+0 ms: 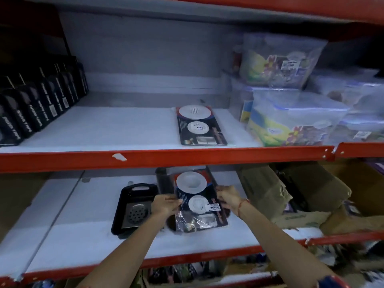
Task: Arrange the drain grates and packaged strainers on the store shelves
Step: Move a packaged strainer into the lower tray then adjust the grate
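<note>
On the lower shelf [68,231], I hold a packaged strainer [197,201] with two white discs on a dark card. My left hand [164,204] grips its left edge and my right hand [228,197] grips its right edge. Under it lies something dark, mostly hidden. To the left lies a drain grate [136,210] in a black package, flat on the shelf. A second packaged strainer [198,125] lies flat on the upper shelf [104,129], right of centre.
Black boxed items [39,107] stand in a row at the upper shelf's left. Clear plastic containers [291,113] are stacked at its right. Cardboard boxes and brown packages [295,194] fill the lower shelf's right. Red shelf beams [166,156] cross the view.
</note>
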### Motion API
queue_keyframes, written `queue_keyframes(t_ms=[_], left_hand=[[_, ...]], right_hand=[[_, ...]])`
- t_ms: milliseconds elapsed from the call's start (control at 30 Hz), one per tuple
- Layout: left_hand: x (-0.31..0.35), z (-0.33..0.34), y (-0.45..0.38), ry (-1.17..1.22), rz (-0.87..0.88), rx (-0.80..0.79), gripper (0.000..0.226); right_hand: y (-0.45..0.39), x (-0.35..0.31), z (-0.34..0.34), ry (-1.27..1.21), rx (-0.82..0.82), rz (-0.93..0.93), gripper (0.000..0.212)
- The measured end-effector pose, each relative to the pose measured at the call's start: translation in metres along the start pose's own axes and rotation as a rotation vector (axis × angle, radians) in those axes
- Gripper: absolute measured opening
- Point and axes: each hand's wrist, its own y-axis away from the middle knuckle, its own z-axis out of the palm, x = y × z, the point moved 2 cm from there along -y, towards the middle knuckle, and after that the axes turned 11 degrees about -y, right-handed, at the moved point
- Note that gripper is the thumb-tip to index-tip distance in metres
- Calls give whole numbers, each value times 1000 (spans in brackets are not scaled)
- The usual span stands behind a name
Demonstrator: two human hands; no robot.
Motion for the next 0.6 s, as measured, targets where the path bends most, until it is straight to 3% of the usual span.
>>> queue_keyframes(t_ms=[233, 333, 600], left_hand=[[-12, 6, -50, -91, -88, 85, 39], [-18, 6, -56, -156, -132, 7, 44], [0, 0, -18, -480, -6, -151, 46]], right_hand=[[-45, 3, 12, 137, 4, -42, 35], [-49, 6, 18, 228, -46, -61, 43], [0, -3, 22, 515, -119, -228, 43]])
